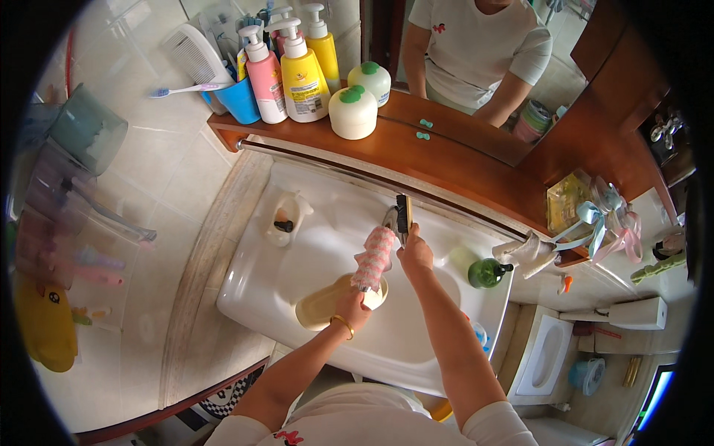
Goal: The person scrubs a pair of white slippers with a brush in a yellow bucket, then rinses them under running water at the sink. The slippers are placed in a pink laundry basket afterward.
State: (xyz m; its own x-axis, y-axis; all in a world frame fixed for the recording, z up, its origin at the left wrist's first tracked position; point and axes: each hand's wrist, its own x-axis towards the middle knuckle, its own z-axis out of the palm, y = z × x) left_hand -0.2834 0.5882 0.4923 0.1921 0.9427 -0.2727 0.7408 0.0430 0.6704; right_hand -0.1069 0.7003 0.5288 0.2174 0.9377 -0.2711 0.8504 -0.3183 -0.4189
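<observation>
My right hand (415, 253) grips a brush (406, 214) with black bristles and a light wooden back, held upright beside the chrome part of a faucet (390, 221). A pink-and-white checked fabric cover (372, 257) wraps the spout. Below the spout's end, my left hand (354, 311) has its fingers curled on an elongated cream-coloured item (321, 305) with a pale rim, perhaps a shoe or a scoop. The hand covers part of it, so its kind is unclear. Both hands are over a white washbasin (251, 279).
A soap dish (287, 217) with a small black thing and a green pump bottle (485, 273) stand on the basin. Above, a wooden shelf (446, 150) carries pump bottles (304, 83), cream jars (353, 114) and a blue cup (240, 103). A metal rail (334, 166) runs along its front.
</observation>
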